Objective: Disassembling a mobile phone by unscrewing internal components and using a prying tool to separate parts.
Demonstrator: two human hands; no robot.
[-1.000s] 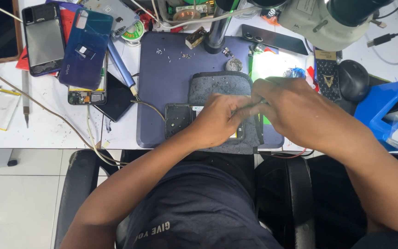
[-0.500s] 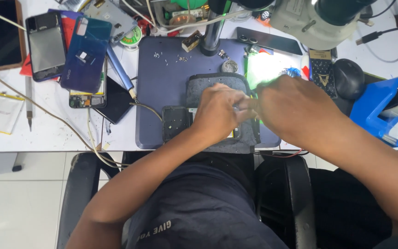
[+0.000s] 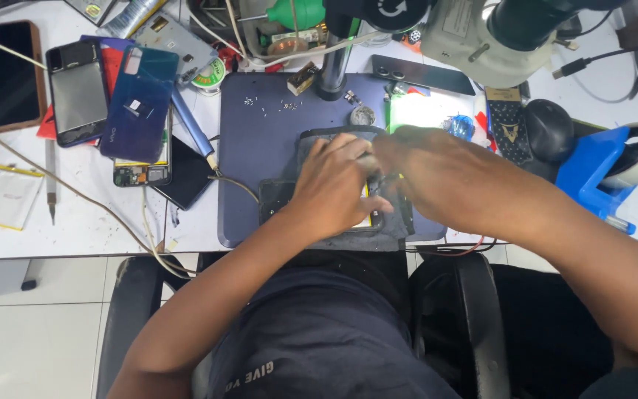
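Observation:
My left hand (image 3: 337,185) presses down on an opened dark phone (image 3: 278,199) that lies on a grey cloth (image 3: 319,140) on the blue work mat (image 3: 260,148). My right hand (image 3: 444,174) sits just to the right of it, fingers curled toward the same spot. Something thin seems pinched in its fingers, but the hands hide it. Most of the phone is covered by both hands.
A microscope (image 3: 481,37) hangs over the mat's far edge. Several phones and back covers (image 3: 138,103) lie at the left, with a flat battery (image 3: 5,196) and cables (image 3: 112,214). A blue tape dispenser (image 3: 599,170) and a black mouse (image 3: 548,129) stand right. Small screws (image 3: 267,107) dot the mat.
The view has shifted a little, and both hands have stayed on the phone with small finger movements.

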